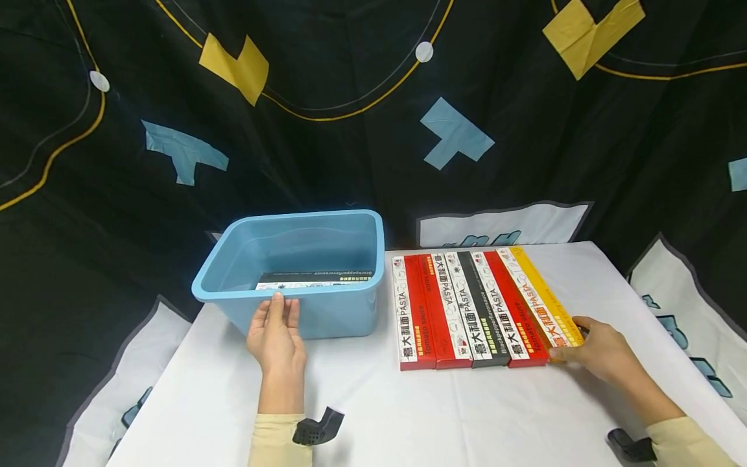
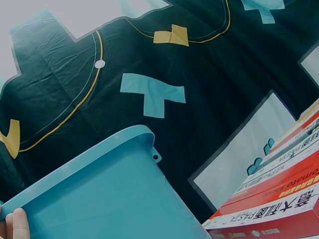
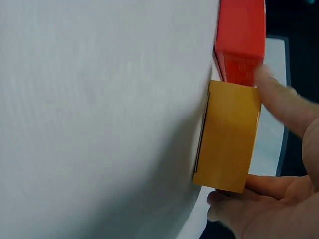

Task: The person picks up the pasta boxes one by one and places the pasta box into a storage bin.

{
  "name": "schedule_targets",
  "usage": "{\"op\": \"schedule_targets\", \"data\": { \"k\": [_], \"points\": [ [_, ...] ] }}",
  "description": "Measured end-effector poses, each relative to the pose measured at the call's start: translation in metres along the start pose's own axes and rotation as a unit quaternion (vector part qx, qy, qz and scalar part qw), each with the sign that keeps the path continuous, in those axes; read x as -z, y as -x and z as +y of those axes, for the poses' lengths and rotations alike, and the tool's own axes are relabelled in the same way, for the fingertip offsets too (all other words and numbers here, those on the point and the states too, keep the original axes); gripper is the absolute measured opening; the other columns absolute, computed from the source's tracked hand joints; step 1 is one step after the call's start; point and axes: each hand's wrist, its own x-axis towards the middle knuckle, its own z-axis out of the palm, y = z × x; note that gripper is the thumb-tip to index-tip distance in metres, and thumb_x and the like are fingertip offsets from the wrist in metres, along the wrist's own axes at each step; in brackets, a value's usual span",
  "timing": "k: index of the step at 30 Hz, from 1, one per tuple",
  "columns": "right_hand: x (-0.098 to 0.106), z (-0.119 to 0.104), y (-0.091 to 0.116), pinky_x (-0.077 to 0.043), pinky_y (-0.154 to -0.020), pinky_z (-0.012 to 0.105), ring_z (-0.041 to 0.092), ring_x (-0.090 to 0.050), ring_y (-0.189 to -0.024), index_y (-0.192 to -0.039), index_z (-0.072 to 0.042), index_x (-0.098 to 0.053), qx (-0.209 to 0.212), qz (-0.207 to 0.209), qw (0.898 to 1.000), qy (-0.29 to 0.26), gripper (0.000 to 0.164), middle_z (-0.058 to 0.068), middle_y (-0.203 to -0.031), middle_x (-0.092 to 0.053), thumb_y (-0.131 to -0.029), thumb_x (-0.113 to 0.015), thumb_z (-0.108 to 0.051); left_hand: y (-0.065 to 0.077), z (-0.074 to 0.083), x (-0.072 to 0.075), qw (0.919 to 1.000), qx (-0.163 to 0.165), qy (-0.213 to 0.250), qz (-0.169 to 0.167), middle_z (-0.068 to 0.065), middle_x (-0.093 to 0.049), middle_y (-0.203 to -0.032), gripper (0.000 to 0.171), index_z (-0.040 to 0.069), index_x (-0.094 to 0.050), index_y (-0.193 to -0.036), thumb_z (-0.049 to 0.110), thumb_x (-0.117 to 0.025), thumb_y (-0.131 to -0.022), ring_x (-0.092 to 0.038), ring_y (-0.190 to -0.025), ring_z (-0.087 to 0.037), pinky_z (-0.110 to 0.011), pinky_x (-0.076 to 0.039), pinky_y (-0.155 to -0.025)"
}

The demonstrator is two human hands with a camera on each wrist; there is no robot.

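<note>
My left hand [image 1: 277,340] holds the near rim of a light blue plastic bin [image 1: 341,318], thumb over the edge and fingers against the outer wall. Inside the bin lies a black and white pasta box [image 1: 318,277], partly hidden by the rim. To the right, several pasta boxes in red, black and white lie side by side, among them a red pasta box [image 1: 419,311]. At the row's right end is a yellow pasta box [image 1: 545,295]. My right hand [image 1: 601,350] grips its near end, thumb on one side and fingers on the other, as the right wrist view shows.
A white cloth covers the table [image 1: 373,415]. Behind it hangs a black curtain [image 1: 327,168] with yellow and blue shapes. The bin stands left of the box row, with a narrow gap between. A red pasta box [image 3: 241,35] adjoins the yellow one.
</note>
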Motion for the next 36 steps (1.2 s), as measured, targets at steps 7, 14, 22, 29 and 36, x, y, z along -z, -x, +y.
{"op": "schedule_targets", "data": {
  "k": [7, 14, 22, 29, 36],
  "points": [
    [0.000, 0.009, 0.000, -0.051, -0.065, 0.044, 0.036, -0.054, -0.086, -0.127, 0.018, -0.041, -0.041, 0.028, 0.998, 0.039, 0.094, 0.030, -0.106, -0.058, -0.071, -0.082, -0.045, 0.001, 0.000, -0.001, 1.0000, -0.001, -0.005, -0.005, -0.011, -0.053, -0.103, 0.037, 0.004, -0.050, -0.098, 0.011, -0.081, -0.080, -0.061, -0.087, -0.017, -0.030, -0.057, -0.090],
    [-0.008, 0.005, 0.003, -0.052, -0.063, 0.049, 0.039, -0.056, -0.085, -0.126, 0.018, -0.043, -0.052, 0.072, 0.995, 0.042, 0.090, 0.033, -0.108, -0.057, -0.071, -0.084, -0.040, 0.001, 0.000, -0.001, 1.0000, -0.006, 0.004, -0.005, -0.012, -0.053, -0.100, 0.035, 0.003, -0.050, -0.096, 0.007, -0.081, -0.080, -0.062, -0.082, -0.016, -0.030, -0.058, -0.087],
    [0.005, -0.005, 0.017, -0.053, -0.073, 0.037, 0.043, -0.048, -0.111, -0.142, 0.009, -0.035, -0.078, 0.207, 0.971, -0.089, 0.093, 0.035, -0.132, -0.046, -0.080, -0.080, -0.042, 0.001, 0.000, -0.001, 0.9999, -0.003, 0.012, -0.002, -0.011, -0.053, -0.101, 0.031, 0.003, -0.049, -0.097, 0.004, -0.077, -0.084, -0.061, -0.082, -0.017, -0.028, -0.059, -0.086],
    [0.020, -0.015, 0.025, -0.041, -0.062, 0.002, 0.031, -0.044, -0.114, -0.147, -0.007, -0.035, -0.135, 0.259, 0.935, -0.198, 0.089, 0.019, -0.142, -0.044, -0.079, -0.082, -0.038, 0.000, -0.002, -0.002, 0.9998, -0.003, 0.020, 0.000, -0.012, -0.054, -0.101, 0.027, 0.003, -0.050, -0.095, 0.001, -0.075, -0.085, -0.061, -0.081, -0.017, -0.029, -0.059, -0.085],
    [0.036, -0.021, 0.035, -0.047, -0.057, 0.004, 0.012, -0.043, -0.096, -0.145, -0.019, -0.045, -0.174, 0.283, 0.906, -0.262, 0.083, 0.004, -0.134, -0.045, -0.075, -0.085, -0.037, -0.001, -0.002, -0.002, 0.9997, -0.005, 0.024, -0.001, -0.012, -0.053, -0.103, 0.027, 0.003, -0.051, -0.093, 0.001, -0.076, -0.084, -0.061, -0.081, -0.017, -0.030, -0.059, -0.085]
  ]
}}
